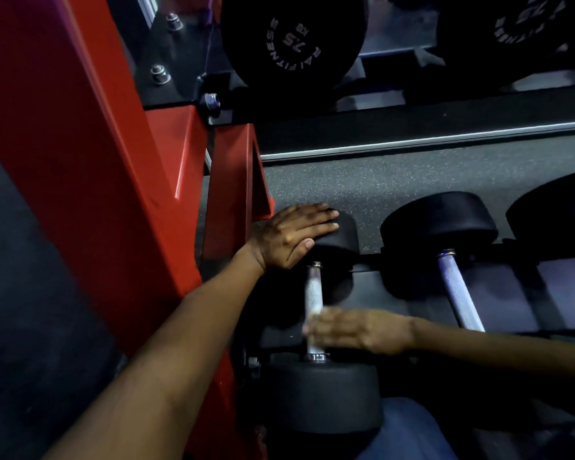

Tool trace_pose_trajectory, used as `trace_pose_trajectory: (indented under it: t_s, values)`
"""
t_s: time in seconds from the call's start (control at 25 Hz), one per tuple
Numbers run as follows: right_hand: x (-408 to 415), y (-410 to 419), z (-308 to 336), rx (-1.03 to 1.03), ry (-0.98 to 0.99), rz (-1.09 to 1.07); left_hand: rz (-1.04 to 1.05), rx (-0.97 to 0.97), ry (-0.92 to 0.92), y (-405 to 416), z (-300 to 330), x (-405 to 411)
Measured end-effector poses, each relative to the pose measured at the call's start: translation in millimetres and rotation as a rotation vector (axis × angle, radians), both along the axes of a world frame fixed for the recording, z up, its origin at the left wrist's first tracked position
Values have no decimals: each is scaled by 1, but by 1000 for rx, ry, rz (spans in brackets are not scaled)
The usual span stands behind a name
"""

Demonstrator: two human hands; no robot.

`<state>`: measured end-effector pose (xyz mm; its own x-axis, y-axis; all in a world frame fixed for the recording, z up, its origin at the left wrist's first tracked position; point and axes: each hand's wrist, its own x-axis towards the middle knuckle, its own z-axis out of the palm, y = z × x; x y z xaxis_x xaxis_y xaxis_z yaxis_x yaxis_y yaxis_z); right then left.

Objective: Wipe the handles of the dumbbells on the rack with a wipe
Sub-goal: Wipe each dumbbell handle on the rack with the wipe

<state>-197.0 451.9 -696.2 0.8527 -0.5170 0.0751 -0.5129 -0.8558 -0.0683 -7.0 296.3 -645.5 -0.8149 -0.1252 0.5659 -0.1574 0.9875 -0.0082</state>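
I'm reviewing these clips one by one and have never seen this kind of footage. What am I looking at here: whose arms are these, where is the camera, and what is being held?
There is no machine here. The single picture comes from a camera worn on a person's head, looking down at their own two bare arms.

They are at a dumbbell rack with a red frame. The left hand lies flat, fingers straight, on the far black head of the nearest dumbbell, apparently steadying it. The right hand is curled round that dumbbell's metal handle near its lower end; the hand is blurred by motion, so a wipe cannot be clearly made out, only a pale smudge at the fingers.

A second dumbbell sits to the right, untouched. Larger weights rest on the shelf above.
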Motion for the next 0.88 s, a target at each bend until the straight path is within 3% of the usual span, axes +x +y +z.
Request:
trace_pose_trajectory:
  t_s: [0.08,0.24,0.36,0.4,0.6,0.68,0.76,0.88]
  values:
    - [0,-16,4,-17,125,162,6,11,-4,-1,2,-1]
    - [4,-40,17,-145,-2,20,6,-4,-10,0,2,-1]
    - [30,-24,8,-185,116,334,3,1,-14,-1,2,0]
    - [35,-33,26,-150,172,351,5,3,-13,-1,1,0]
    - [-3,-81,43,-431,255,196,-9,1,-10,-2,1,-1]
    - [-12,-68,26,-523,174,161,6,2,-16,0,1,-1]
    - [8,-63,25,-421,192,50,28,-6,-18,1,2,-1]
    - [30,-71,37,-287,126,62,36,1,-25,0,1,1]
